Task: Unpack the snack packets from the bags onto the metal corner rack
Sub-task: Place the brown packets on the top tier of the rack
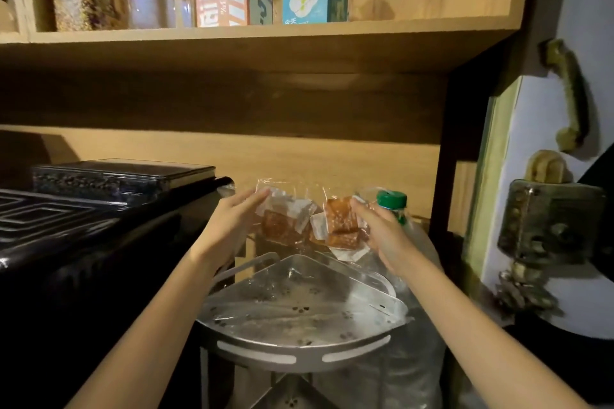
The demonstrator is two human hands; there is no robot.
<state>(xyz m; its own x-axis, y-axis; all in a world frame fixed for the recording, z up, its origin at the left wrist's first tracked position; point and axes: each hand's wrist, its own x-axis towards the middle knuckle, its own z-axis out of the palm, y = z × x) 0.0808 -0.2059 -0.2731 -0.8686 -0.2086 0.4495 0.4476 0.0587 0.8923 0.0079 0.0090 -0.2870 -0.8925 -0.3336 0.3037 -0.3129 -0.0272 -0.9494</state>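
A: Where are the packets?

B: In the air, above the back of the rack (299, 339). The left hand (232, 222) pinches one packet (282, 222) between thumb and fingers; the right hand (378, 232) has its fingers curled round another packet (342, 226).

A: And the shelf below?

B: The top tier looks bare, apart from clear film.

A: Risks?

B: The wrappers look slick, so a loose pinch could drop one behind the rack. The bottle (395, 206) stands just beside the right hand; a careless sweep could knock it. I can't see the bags.
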